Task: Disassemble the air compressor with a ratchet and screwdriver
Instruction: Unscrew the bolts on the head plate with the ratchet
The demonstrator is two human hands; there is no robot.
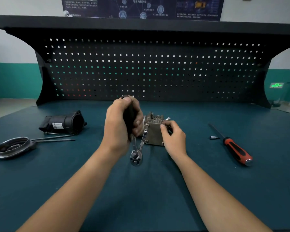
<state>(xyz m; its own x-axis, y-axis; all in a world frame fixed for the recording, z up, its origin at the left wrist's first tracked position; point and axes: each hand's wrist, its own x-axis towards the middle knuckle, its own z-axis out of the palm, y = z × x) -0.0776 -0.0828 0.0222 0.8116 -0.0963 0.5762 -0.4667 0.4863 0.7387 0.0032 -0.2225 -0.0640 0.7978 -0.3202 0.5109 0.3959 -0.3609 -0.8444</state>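
- teal bench mat [141, 190], pegboard [149, 67] behind; compressor block [155, 133] sits on the mat
- left hand [120, 124] fists ratchet [136, 157] just left of block, extension on corner bolt, likely for leverage
- right hand [172, 138] grips block's right edge, apparently bracing it
- screwdriver [236, 149] well right of block, untouched

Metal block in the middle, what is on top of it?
Cooling fins and a shiny bolt show on top of the metal block. The right hand covers its right edge.
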